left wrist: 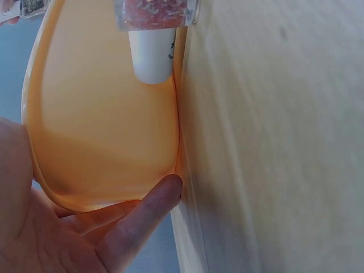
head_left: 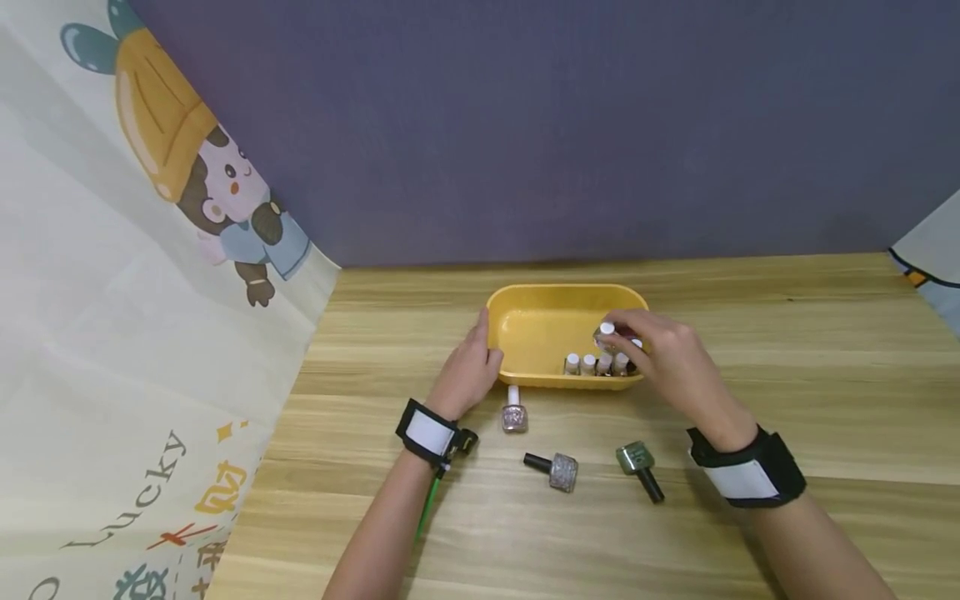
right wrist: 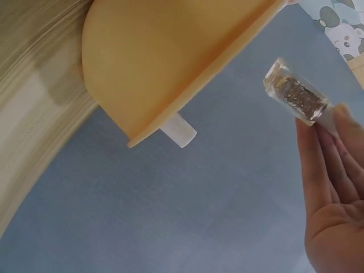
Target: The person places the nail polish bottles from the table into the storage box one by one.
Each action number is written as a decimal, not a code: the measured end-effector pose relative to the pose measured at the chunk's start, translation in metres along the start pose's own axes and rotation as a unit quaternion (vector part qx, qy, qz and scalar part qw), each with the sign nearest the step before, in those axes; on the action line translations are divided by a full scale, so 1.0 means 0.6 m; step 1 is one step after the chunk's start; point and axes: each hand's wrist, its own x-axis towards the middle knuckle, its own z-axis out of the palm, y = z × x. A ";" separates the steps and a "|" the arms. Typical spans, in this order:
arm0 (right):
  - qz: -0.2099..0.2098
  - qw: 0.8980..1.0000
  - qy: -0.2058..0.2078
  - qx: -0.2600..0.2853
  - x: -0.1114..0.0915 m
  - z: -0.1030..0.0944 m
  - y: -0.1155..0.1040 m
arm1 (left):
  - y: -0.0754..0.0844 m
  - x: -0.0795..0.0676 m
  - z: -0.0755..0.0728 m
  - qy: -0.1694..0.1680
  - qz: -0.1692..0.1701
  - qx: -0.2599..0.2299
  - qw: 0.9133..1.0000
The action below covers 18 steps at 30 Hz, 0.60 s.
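Note:
A nail polish bottle with brown glitter [right wrist: 298, 98] and a white cap is pinched by its cap between the thumb and fingers of my right hand [head_left: 678, 362], over the right part of the yellow tray [head_left: 528, 329]. Several white-capped nail polish bottles [head_left: 588, 365] stand along the tray's front right side. Against the tray's left end lies my left hand [head_left: 467, 371], its fingers extended along the outer wall and its thumb at the front corner. Just in front of the tray, a pink glitter nail polish bottle [head_left: 514, 417] lies with its white cap towards it.
A silver glitter nail polish bottle [head_left: 564, 472] and a green one [head_left: 636, 458], both black-capped, lie nearer on the wooden table [head_left: 360, 433]. Behind the table rises a dark blue-grey panel [head_left: 570, 133]. A printed cloth [head_left: 90, 333] hangs at the left.

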 end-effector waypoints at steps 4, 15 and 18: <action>0.021 1.000 0.002 -0.003 -0.002 0.002 0.007 | 0.000 0.000 0.000 0.001 -0.001 0.002 1.000; 0.069 0.997 0.012 -0.007 -0.008 0.014 0.033 | -0.003 0.001 0.002 0.001 -0.001 0.006 1.000; 0.085 0.996 0.009 -0.009 -0.009 0.017 0.038 | -0.002 0.000 0.001 0.001 -0.002 0.005 1.000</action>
